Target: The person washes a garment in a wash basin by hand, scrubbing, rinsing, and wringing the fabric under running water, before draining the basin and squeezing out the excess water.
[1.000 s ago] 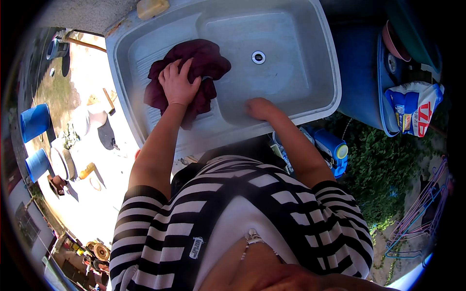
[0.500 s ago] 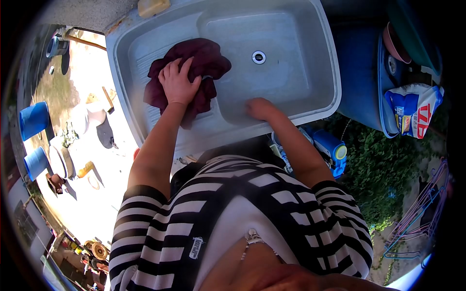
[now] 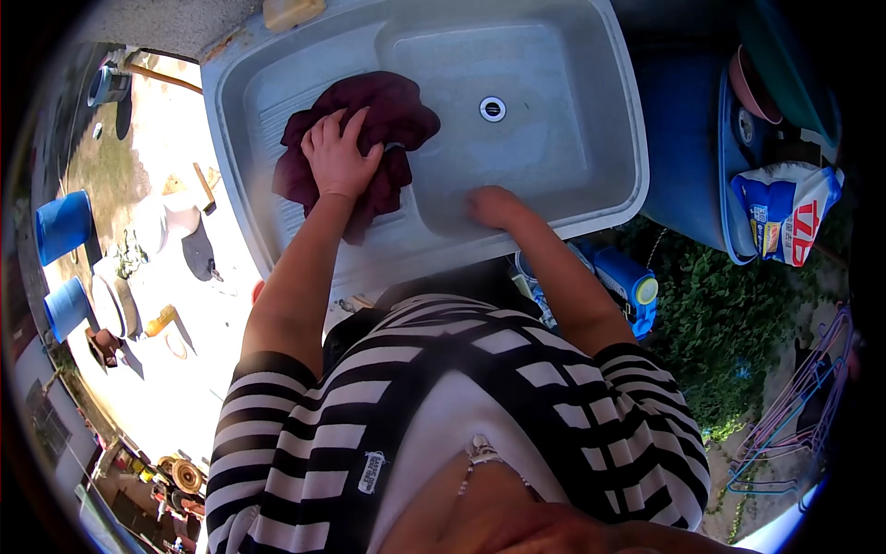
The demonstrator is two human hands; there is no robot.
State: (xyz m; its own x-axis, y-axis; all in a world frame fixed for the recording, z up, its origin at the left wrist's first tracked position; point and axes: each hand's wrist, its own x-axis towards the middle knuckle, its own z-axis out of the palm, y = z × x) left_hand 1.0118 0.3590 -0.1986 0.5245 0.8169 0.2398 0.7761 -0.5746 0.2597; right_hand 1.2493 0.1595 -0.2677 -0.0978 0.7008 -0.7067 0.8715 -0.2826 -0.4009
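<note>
A crumpled maroon cloth (image 3: 392,102) lies bunched on the ribbed left part of a grey sink (image 3: 305,249). My left hand (image 3: 340,157) rests palm down on the cloth, its fingers apart and slightly bent. Part of the cloth is hidden under that palm. Over the front wall of the deeper right basin reaches my right hand (image 3: 494,207). Its fingers curl downward in shadow, and anything inside them is hidden. The hand is apart from the cloth. A round drain (image 3: 493,109) shows in the basin floor.
A yellowish bar (image 3: 293,13) sits on the sink's back edge. At right stand a blue barrel (image 3: 683,157), a detergent bag (image 3: 789,212) and hangers (image 3: 798,406). A blue jug (image 3: 632,286) is below the sink. Blue buckets (image 3: 65,226) lie on the sunlit ground at left.
</note>
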